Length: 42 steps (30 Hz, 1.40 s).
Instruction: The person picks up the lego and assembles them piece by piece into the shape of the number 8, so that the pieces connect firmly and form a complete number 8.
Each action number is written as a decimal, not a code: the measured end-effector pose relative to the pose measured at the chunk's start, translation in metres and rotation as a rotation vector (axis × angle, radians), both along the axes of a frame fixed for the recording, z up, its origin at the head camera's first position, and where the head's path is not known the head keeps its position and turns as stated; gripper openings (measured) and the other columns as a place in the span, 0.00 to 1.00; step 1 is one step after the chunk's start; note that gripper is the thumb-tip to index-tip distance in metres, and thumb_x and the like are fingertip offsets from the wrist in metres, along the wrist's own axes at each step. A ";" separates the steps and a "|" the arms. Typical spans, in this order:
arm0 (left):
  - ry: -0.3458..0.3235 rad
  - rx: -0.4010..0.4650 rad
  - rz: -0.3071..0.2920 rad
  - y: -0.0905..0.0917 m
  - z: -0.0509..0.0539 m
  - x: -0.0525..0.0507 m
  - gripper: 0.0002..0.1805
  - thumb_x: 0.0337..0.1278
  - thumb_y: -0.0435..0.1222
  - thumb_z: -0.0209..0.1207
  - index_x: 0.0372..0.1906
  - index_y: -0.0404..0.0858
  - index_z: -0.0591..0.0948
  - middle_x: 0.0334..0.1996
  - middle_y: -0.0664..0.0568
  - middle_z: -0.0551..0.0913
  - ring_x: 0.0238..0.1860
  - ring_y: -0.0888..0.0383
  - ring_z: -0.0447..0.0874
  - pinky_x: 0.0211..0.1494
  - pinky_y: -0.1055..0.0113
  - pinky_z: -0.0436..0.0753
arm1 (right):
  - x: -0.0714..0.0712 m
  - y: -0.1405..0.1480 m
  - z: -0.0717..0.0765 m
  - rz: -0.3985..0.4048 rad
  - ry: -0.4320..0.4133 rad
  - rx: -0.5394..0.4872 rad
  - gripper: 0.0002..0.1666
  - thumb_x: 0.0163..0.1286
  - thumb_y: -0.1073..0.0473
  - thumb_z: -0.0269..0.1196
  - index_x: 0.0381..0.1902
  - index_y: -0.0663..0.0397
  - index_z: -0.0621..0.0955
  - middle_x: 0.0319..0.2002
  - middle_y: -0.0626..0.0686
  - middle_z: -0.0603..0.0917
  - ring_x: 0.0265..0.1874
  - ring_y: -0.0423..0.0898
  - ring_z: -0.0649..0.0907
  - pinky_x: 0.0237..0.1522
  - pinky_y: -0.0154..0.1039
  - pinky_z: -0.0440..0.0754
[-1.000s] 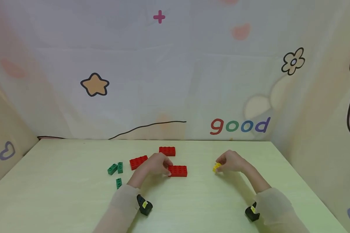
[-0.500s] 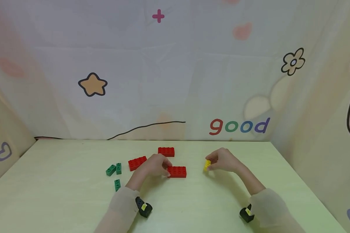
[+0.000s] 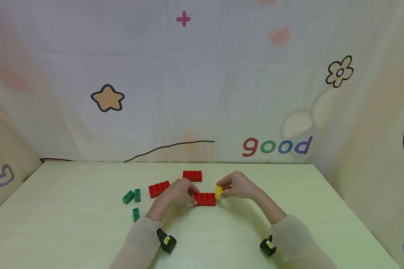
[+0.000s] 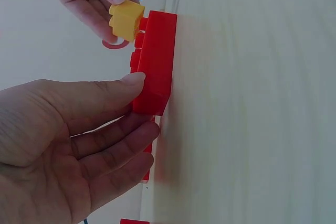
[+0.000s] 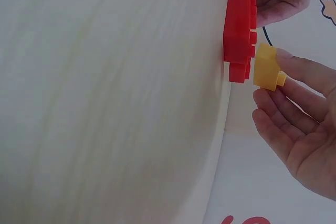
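Observation:
My left hand (image 3: 180, 191) grips the left end of a red building brick (image 3: 205, 199) that lies flat on the table, studs up. In the left wrist view, the thumb (image 4: 131, 80) presses the near end of that brick. My right hand (image 3: 239, 186) pinches a small yellow building brick (image 3: 219, 192) between thumb and fingers. The right wrist view puts the yellow brick (image 5: 266, 67) just above the red brick's right end, apart from its studs by a small gap. Both hands reach in from the table's front.
Behind my left hand lie two more red bricks, one angled (image 3: 159, 189) and one farther back (image 3: 192, 176). Further left are three small green bricks (image 3: 128, 197). A printed cloth (image 3: 155, 112) hangs along the table's back edge.
My right hand has moved left with the yellow brick, from well to the right over to the red brick's right end. My left hand has stayed on the red brick.

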State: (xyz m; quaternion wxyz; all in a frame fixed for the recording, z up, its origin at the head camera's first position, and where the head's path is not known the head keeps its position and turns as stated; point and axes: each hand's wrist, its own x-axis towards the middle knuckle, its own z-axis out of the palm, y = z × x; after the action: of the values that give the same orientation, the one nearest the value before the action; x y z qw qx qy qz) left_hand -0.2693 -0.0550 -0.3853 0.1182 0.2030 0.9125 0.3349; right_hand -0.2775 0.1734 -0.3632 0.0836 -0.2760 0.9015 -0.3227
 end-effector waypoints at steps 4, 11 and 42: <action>-0.002 -0.003 0.001 0.001 0.000 0.000 0.15 0.45 0.31 0.66 0.43 0.35 0.82 0.31 0.53 0.80 0.33 0.57 0.73 0.37 0.67 0.75 | 0.001 -0.006 0.000 0.014 -0.006 0.000 0.20 0.52 0.66 0.68 0.45 0.67 0.81 0.37 0.56 0.84 0.30 0.42 0.79 0.35 0.32 0.79; -0.004 -0.003 0.008 0.002 0.000 0.000 0.15 0.45 0.32 0.66 0.43 0.35 0.82 0.32 0.53 0.80 0.33 0.57 0.73 0.36 0.67 0.76 | 0.001 -0.012 0.000 0.028 -0.026 0.007 0.20 0.52 0.66 0.68 0.45 0.66 0.81 0.38 0.56 0.84 0.30 0.42 0.80 0.35 0.33 0.80; 0.002 -0.017 0.005 0.003 0.002 -0.002 0.15 0.44 0.32 0.67 0.42 0.35 0.83 0.30 0.53 0.79 0.32 0.57 0.72 0.36 0.67 0.76 | 0.001 -0.018 -0.010 -0.158 -0.180 -0.089 0.19 0.50 0.65 0.70 0.43 0.62 0.83 0.36 0.54 0.85 0.30 0.42 0.80 0.35 0.35 0.80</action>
State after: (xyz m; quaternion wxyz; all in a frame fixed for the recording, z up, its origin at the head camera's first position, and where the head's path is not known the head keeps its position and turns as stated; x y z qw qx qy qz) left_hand -0.2717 -0.0515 -0.3831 0.1181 0.2000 0.9160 0.3271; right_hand -0.2766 0.1556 -0.3736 0.1260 -0.1773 0.8941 -0.3914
